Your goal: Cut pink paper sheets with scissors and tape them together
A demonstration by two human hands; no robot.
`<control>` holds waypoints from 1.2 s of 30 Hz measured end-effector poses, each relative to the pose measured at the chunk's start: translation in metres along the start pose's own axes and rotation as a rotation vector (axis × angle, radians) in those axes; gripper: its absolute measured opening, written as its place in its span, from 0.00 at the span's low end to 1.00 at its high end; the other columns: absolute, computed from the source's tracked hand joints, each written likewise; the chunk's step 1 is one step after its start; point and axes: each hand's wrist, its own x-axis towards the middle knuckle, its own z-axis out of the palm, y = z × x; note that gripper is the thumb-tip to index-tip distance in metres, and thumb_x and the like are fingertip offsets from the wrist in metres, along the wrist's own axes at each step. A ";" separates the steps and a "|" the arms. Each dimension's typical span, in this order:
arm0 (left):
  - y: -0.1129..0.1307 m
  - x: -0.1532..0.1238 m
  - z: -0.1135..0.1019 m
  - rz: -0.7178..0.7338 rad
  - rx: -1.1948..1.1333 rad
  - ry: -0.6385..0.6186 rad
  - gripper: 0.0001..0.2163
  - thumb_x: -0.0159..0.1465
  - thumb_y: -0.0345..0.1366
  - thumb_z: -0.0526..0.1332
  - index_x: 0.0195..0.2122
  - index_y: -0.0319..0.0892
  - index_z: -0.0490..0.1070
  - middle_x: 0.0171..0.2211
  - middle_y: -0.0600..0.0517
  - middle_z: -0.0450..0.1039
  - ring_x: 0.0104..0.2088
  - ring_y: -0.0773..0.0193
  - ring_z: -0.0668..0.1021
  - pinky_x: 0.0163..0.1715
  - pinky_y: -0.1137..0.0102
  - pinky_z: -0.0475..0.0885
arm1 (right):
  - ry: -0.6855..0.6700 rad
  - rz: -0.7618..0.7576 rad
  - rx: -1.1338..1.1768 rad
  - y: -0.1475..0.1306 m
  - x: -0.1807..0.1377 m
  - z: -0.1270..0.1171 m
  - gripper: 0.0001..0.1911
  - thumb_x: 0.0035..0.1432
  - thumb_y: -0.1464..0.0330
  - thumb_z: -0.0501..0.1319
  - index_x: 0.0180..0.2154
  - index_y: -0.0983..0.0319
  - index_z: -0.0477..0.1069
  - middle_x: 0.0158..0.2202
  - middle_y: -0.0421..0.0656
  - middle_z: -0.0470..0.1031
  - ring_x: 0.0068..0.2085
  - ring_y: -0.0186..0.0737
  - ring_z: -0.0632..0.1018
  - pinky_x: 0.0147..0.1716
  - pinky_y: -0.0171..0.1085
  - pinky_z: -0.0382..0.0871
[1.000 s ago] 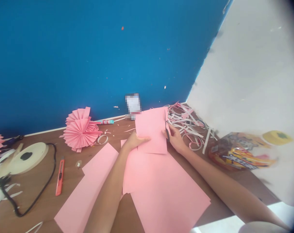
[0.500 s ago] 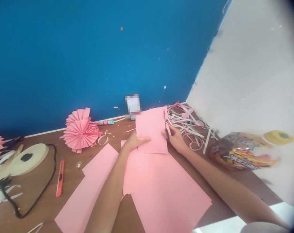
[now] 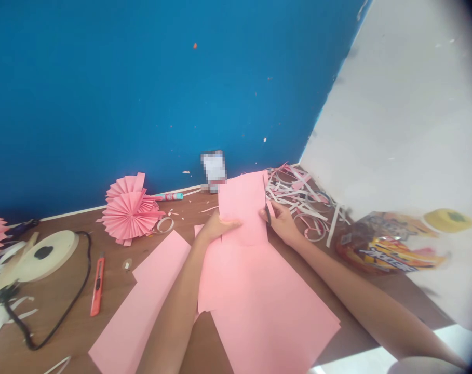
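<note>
My left hand (image 3: 217, 227) grips the left edge of a pink paper sheet (image 3: 243, 202), its thumb lying across the front. At the sheet's right edge, my right hand (image 3: 281, 222) is closed round scissors (image 3: 268, 214), of which a dark handle shows. A narrow strip along that edge stands partly apart from the sheet, and most of the blades are hidden by paper. Below the hands, larger pink sheets (image 3: 267, 306) lie on the brown table, and another pink piece (image 3: 146, 296) lies partly under my left forearm.
Pink folded paper fans (image 3: 131, 214) lie at the back left, near a red box cutter (image 3: 97, 285) and a cream disc-shaped object (image 3: 51, 254) with a black cord. White and pink paper strips (image 3: 298, 195) heap at the back right, before a colourful plastic packet (image 3: 391, 244).
The lower edge of the held sheet has shifted very slightly. Both hands stay in nearly the same place, with the grips unchanged.
</note>
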 end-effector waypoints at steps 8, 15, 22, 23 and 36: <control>0.000 0.000 0.000 0.009 0.004 -0.006 0.25 0.47 0.42 0.71 0.45 0.37 0.72 0.48 0.43 0.74 0.47 0.53 0.76 0.46 0.60 0.72 | 0.016 -0.009 -0.016 0.000 0.001 0.000 0.12 0.53 0.60 0.61 0.28 0.61 0.66 0.27 0.38 0.65 0.28 0.33 0.64 0.28 0.33 0.60; -0.002 0.000 0.000 0.010 0.017 0.001 0.26 0.47 0.42 0.71 0.46 0.37 0.71 0.47 0.43 0.74 0.47 0.52 0.76 0.46 0.60 0.72 | 0.013 -0.015 0.006 -0.001 0.001 0.000 0.11 0.53 0.62 0.62 0.28 0.61 0.66 0.27 0.38 0.65 0.28 0.32 0.63 0.28 0.33 0.60; 0.001 0.000 0.001 0.030 -0.008 -0.004 0.25 0.46 0.42 0.71 0.45 0.37 0.72 0.47 0.43 0.75 0.47 0.52 0.76 0.47 0.60 0.72 | 0.006 0.033 0.104 0.002 0.000 0.003 0.12 0.52 0.60 0.63 0.33 0.62 0.68 0.27 0.38 0.66 0.27 0.32 0.65 0.26 0.32 0.61; 0.002 0.000 0.001 0.036 -0.007 -0.004 0.25 0.46 0.42 0.71 0.45 0.37 0.72 0.46 0.43 0.75 0.47 0.52 0.76 0.47 0.60 0.72 | 0.006 0.035 0.111 0.002 0.000 0.003 0.12 0.51 0.59 0.63 0.33 0.62 0.68 0.27 0.38 0.66 0.27 0.32 0.65 0.26 0.32 0.62; 0.003 -0.002 0.001 0.007 -0.028 -0.041 0.28 0.45 0.40 0.72 0.47 0.38 0.71 0.48 0.43 0.74 0.48 0.51 0.76 0.48 0.59 0.72 | 0.032 0.042 0.109 0.002 0.000 0.002 0.12 0.52 0.59 0.63 0.33 0.61 0.67 0.28 0.37 0.63 0.27 0.31 0.63 0.25 0.31 0.59</control>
